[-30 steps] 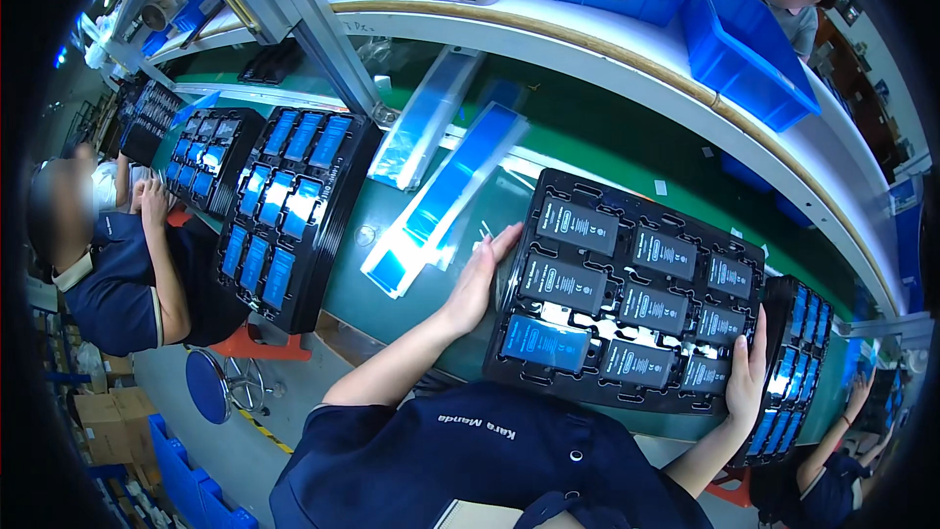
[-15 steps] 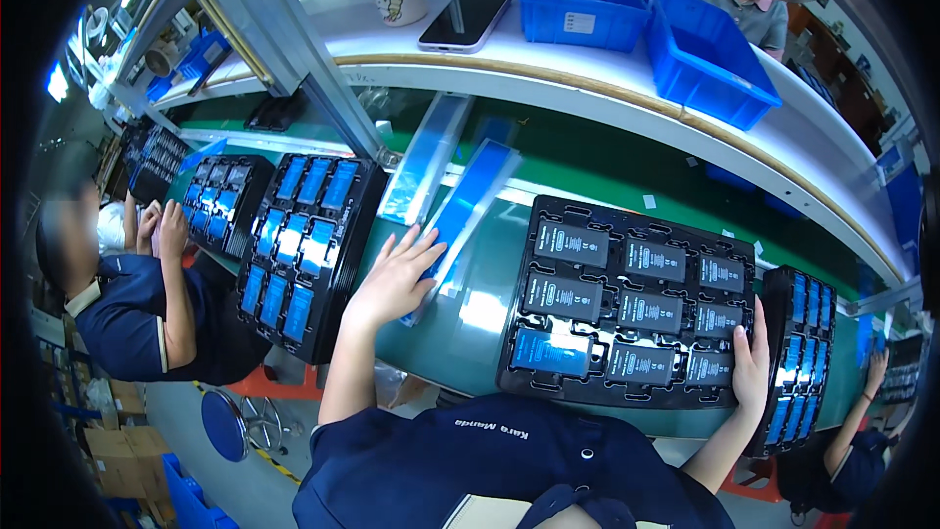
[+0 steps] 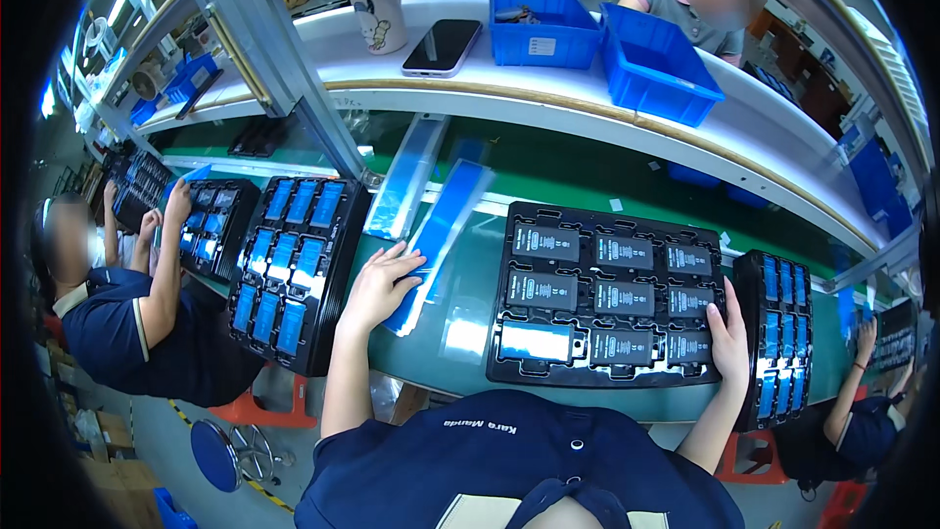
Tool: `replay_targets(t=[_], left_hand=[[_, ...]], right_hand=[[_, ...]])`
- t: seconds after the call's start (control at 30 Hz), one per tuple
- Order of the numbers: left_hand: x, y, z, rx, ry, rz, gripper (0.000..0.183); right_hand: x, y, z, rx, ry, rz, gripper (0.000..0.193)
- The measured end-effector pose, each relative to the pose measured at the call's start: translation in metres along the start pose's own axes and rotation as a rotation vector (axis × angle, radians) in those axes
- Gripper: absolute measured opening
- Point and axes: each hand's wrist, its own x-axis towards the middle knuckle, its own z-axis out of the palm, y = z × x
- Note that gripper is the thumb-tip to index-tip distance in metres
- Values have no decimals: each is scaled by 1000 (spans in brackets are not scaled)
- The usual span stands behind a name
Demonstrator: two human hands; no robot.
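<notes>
A black plastic tray [image 3: 606, 381] lies in front of me with several flat dark battery cells [image 3: 623, 298] in its pockets. The near left cell [image 3: 535, 342] has a shiny blue face; the others show dark printed faces. My right hand [image 3: 728, 338] grips the tray's right edge, its thumb over the rim by a cell and its other fingers along the side. To the left of the tray, my left hand [image 3: 380, 286] rests on the near end of a stack of blue film strips [image 3: 448, 206], fingers stretched out over it. Another clear-edged blue strip stack [image 3: 408, 176] lies beside it.
Stacked trays of blue-faced cells stand left [image 3: 297, 225] and right [image 3: 780, 333] of me. Above the green bench, a white shelf [image 3: 548, 86] carries a cup [image 3: 374, 5], a phone [image 3: 442, 47] and two blue bins [image 3: 541, 29]. Co-workers sit on both sides; another person is beyond the shelf.
My left hand has drawn back toward me along the film strips, its fingers closer together. My right hand remains at the tray's edge. The whole view has shifted slightly.
</notes>
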Motion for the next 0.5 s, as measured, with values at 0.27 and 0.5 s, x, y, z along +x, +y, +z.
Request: replay_targets(t=[0.27, 0.5], left_hand=[[41, 68, -36, -235, 424, -20, 27], [82, 158, -58, -296, 285, 263, 19]], right_hand=[[0, -30, 2, -853, 128, -256, 56], [24, -153, 63, -471, -334, -796, 54]])
